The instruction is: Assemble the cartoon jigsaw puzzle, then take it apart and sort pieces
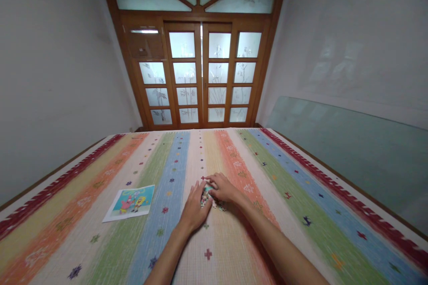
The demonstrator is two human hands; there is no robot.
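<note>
Both of my hands rest on a small heap of jigsaw puzzle pieces [207, 197] lying on a striped cloth. My left hand [195, 208] lies flat on the near left side of the heap with its fingers stretched out. My right hand [222, 187] covers the far right side, fingers curved over the pieces. Most of the heap is hidden beneath the two hands. A printed cartoon picture [130, 202] lies flat on the cloth to the left, apart from my hands.
The multicoloured striped cloth [301, 196] covers the whole wide surface. A wooden door with frosted glass panes [200, 71] stands at the far end. A large glass sheet [351, 151] leans on the right wall. Plain walls close in both sides.
</note>
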